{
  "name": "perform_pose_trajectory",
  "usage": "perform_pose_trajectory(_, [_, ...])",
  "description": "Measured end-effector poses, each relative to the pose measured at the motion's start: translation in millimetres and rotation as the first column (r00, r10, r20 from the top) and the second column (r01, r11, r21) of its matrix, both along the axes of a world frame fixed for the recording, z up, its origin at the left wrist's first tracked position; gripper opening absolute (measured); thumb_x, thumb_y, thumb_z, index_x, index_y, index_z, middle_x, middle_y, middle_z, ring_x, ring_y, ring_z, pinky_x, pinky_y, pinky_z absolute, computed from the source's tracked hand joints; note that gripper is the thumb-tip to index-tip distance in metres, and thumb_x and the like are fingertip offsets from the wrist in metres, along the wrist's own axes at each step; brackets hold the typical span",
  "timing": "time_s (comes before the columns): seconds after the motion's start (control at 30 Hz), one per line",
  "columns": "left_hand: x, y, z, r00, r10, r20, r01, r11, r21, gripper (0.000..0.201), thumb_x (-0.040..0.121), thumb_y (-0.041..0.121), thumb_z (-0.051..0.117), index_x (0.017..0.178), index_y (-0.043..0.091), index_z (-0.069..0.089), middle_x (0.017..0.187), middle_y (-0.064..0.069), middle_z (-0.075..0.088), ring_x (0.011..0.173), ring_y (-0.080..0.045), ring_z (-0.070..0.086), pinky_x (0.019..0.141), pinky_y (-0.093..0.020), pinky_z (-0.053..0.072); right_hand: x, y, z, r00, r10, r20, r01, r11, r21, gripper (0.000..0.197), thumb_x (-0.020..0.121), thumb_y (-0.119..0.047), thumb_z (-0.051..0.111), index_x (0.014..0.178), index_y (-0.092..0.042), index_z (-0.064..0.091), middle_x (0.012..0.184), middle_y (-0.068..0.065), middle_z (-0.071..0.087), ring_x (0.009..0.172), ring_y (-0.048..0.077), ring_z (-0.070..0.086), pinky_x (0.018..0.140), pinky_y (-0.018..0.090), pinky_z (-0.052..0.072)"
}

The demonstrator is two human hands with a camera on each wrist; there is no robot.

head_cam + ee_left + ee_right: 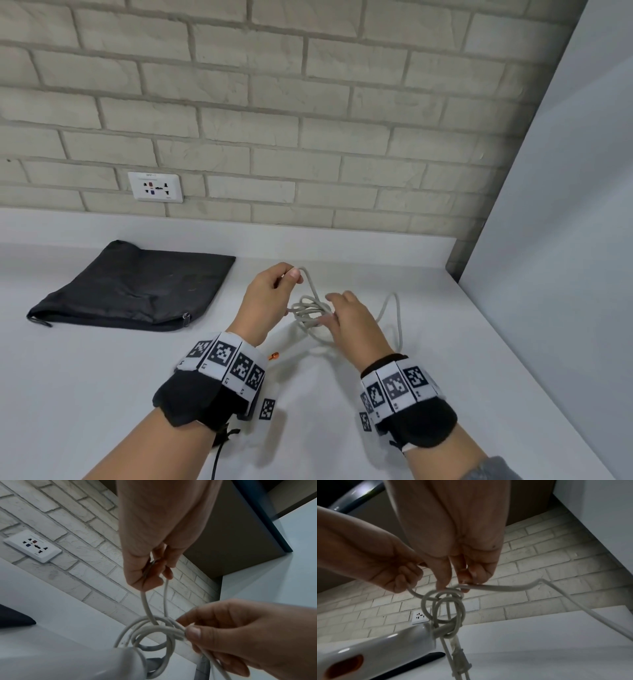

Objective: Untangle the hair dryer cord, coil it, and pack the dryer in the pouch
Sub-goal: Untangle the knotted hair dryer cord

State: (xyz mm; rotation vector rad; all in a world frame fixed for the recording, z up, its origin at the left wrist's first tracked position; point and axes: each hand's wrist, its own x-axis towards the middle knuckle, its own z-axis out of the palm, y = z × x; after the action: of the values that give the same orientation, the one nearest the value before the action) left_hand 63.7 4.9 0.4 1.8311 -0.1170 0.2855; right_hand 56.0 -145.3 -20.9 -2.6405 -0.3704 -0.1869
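Note:
A pale grey cord (310,310) hangs in a knotted bundle of loops above the white counter. My left hand (274,291) pinches a strand of it and lifts that strand upward; the pinch shows in the left wrist view (147,574). My right hand (346,318) pinches the tangle's right side (185,632). In the right wrist view the cord knot (445,605) hangs below the right hand's fingers (443,580). The white hair dryer (373,649) with an orange switch lies under my hands, mostly hidden in the head view. A black zip pouch (137,291) lies flat at the left.
The white counter (342,411) ends at a brick wall with a socket plate (156,187). A white panel (565,240) closes the right side. A loose length of cord (394,315) trails to the right on the counter.

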Motion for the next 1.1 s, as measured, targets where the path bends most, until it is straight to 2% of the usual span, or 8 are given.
perform_pose_trajectory(0.1, [-1, 0, -2, 1.0, 0.007, -0.002, -0.007, 1.0, 0.007, 0.025, 0.095, 0.021, 0.044, 0.074, 0.018, 0.057, 0.059, 0.002, 0.042, 0.057, -0.014, 0.041, 0.052, -0.023, 0.041, 5, -7, 3, 1.0, 0.012, 0.014, -0.013, 0.999, 0.029, 0.019, 0.092, -0.014, 0.048, 0.102, -0.003, 0.06, 0.101, 0.012, 0.06, 0.092, 0.026, 0.055, 0.074, 0.028, 0.038])
perform_pose_trajectory(0.3, [2, -2, -3, 0.998, 0.018, -0.057, -0.019, 1.0, -0.018, 0.028, 0.095, 0.022, 0.043, 0.069, 0.022, 0.055, 0.058, 0.003, 0.043, 0.056, -0.015, 0.041, 0.057, -0.028, 0.046, -1, -41, 37, 0.96, -0.01, 0.279, -0.135, 0.858, 0.496, 0.016, 0.09, -0.006, 0.05, 0.081, -0.018, 0.055, 0.067, -0.009, 0.05, 0.056, 0.002, 0.045, 0.059, 0.014, 0.038])
perform_pose_trajectory(0.53, [2, 7, 9, 1.0, 0.006, 0.01, -0.004, 0.987, -0.163, 0.044, 0.087, 0.039, 0.052, 0.06, 0.006, 0.04, 0.062, -0.002, 0.029, 0.066, -0.02, 0.033, 0.073, -0.035, 0.037, -5, -111, 38, 0.942, -0.277, 0.191, 0.11, 0.789, 0.604, 0.023, 0.092, -0.006, 0.045, 0.077, -0.022, 0.053, 0.07, 0.003, 0.053, 0.046, 0.004, 0.051, 0.04, 0.015, 0.043])
perform_pose_trajectory(0.7, [-1, 6, 27, 0.988, -0.074, 0.137, 0.113, 0.946, -0.303, 0.039, 0.084, 0.009, 0.06, 0.048, 0.0, 0.049, 0.061, 0.002, 0.038, 0.063, -0.014, 0.041, 0.077, -0.031, 0.036, 2, -128, 15, 0.923, -0.362, 0.132, 0.286, 0.874, 0.392, 0.016, 0.088, -0.001, 0.051, 0.08, -0.012, 0.058, 0.077, 0.014, 0.056, 0.068, 0.029, 0.059, 0.069, 0.04, 0.054])
perform_pose_trajectory(0.8, [-4, 6, 36, 0.967, -0.177, 0.182, 0.234, 0.898, -0.372, 0.037, 0.066, 0.0, 0.058, 0.034, 0.014, 0.046, 0.054, 0.008, 0.04, 0.056, -0.009, 0.039, 0.07, -0.026, 0.038, 2, -114, 6, 0.942, -0.33, 0.057, 0.303, 0.914, 0.268, 0.02, 0.087, 0.001, 0.051, 0.101, -0.006, 0.064, 0.101, 0.015, 0.054, 0.08, 0.026, 0.053, 0.085, 0.032, 0.045])
perform_pose_trajectory(0.9, [-9, 5, 42, 0.939, -0.273, 0.209, 0.34, 0.825, -0.452, 0.035, 0.057, -0.006, 0.044, 0.029, 0.016, 0.045, 0.052, 0.006, 0.041, 0.056, -0.011, 0.042, 0.074, -0.024, 0.049, -6, -82, 17, 0.974, -0.144, 0.175, 0.079, 0.94, 0.331, 0.031, 0.088, -0.008, 0.055, 0.118, -0.014, 0.057, 0.11, 0.0, 0.049, 0.089, 0.015, 0.05, 0.079, 0.02, 0.042])
perform_pose_trajectory(1.0, [-14, 4, 46, 0.899, -0.373, 0.231, 0.439, 0.751, -0.493, 0.033, 0.05, -0.009, 0.038, 0.028, 0.016, 0.043, 0.051, 0.003, 0.04, 0.056, -0.013, 0.042, 0.075, -0.028, 0.048, -15, -49, 38, 0.948, 0.142, 0.286, -0.238, 0.911, 0.336, 0.046, 0.088, -0.027, 0.054, 0.132, -0.03, 0.041, 0.128, -0.018, 0.042, 0.121, 0.002, 0.036, 0.1, 0.008, 0.028])
perform_pose_trajectory(1.1, [-19, 3, 51, 0.842, -0.468, 0.266, 0.535, 0.673, -0.51, 0.025, 0.042, -0.001, 0.047, 0.029, 0.019, 0.043, 0.052, 0.003, 0.038, 0.059, -0.014, 0.043, 0.072, -0.028, 0.049, -15, -26, 49, 0.938, 0.321, 0.133, -0.346, 0.898, 0.273, 0.044, 0.09, -0.036, 0.051, 0.132, -0.033, 0.041, 0.135, -0.019, 0.042, 0.127, -0.007, 0.029, 0.108, 0.014, 0.017])
